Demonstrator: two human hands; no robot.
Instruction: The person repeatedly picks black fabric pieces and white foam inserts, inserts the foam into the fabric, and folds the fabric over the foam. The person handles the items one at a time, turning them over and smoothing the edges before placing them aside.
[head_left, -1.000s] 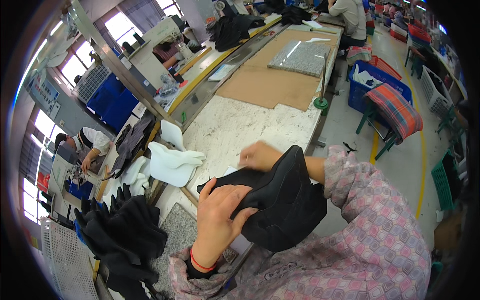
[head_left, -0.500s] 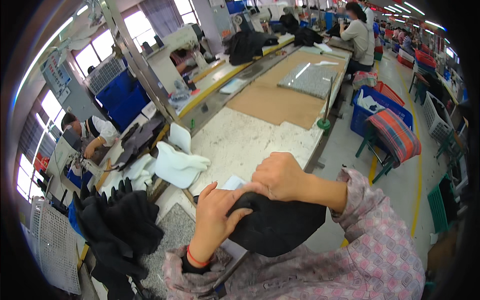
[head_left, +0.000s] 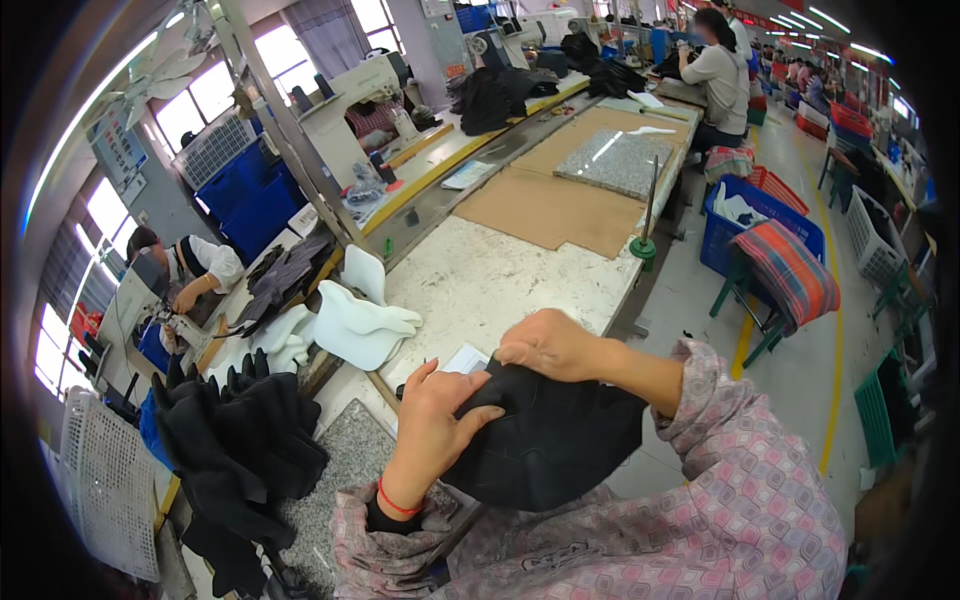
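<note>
Limp black fabric piece [head_left: 550, 450], gripped by left hand [head_left: 437, 422] and right hand [head_left: 550, 345].
Its bulk is hung bodyward (near edge of the tabletop [head_left: 500, 260]).

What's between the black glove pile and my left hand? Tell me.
In the head view, a speckled grey slab lies between the black glove pile and your left hand.

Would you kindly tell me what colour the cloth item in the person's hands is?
The cloth item is black, showing best in the head view.
</note>
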